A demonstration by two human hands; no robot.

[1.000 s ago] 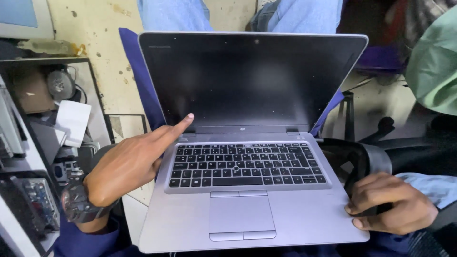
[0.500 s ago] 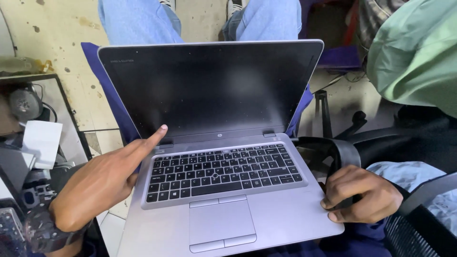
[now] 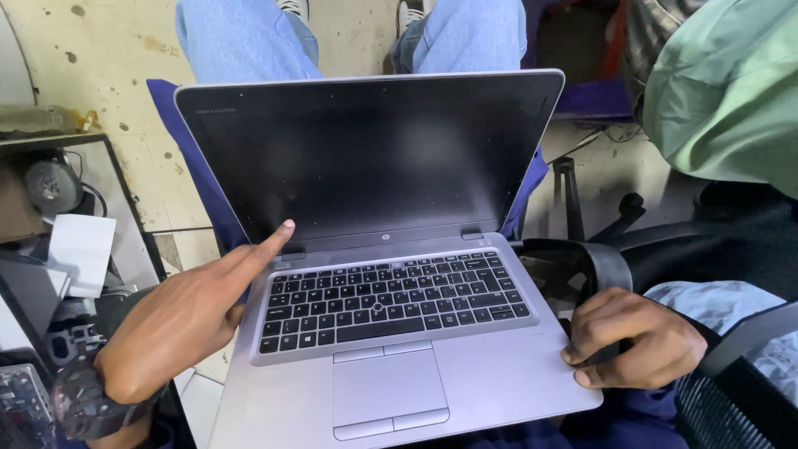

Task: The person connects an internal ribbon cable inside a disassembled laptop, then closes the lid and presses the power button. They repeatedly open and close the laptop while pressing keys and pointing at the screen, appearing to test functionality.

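A silver laptop [image 3: 499, 382] lies open on my lap, its screen [image 3: 374, 158] dark. My left hand [image 3: 183, 320] reaches in from the left with the forefinger stretched out; its tip rests at the top left corner of the black keyboard [image 3: 391, 299], near the hinge. The other fingers are curled in. A dark watch sits on that wrist. My right hand [image 3: 632, 337] grips the laptop's right front edge, thumb on the palm rest. The touchpad [image 3: 391, 387] lies untouched between both hands.
A black office chair armrest [image 3: 582, 262] curves beside the laptop on the right. Another person in blue jeans [image 3: 241, 41] sits behind the screen; someone in a green top [image 3: 731, 91] is at the right. A cluttered shelf with white paper [image 3: 79, 249] stands left.
The view has shifted, so the laptop sits further right in frame. My left forefinger stays at the keyboard's top left corner, and my right hand keeps its hold on the edge.
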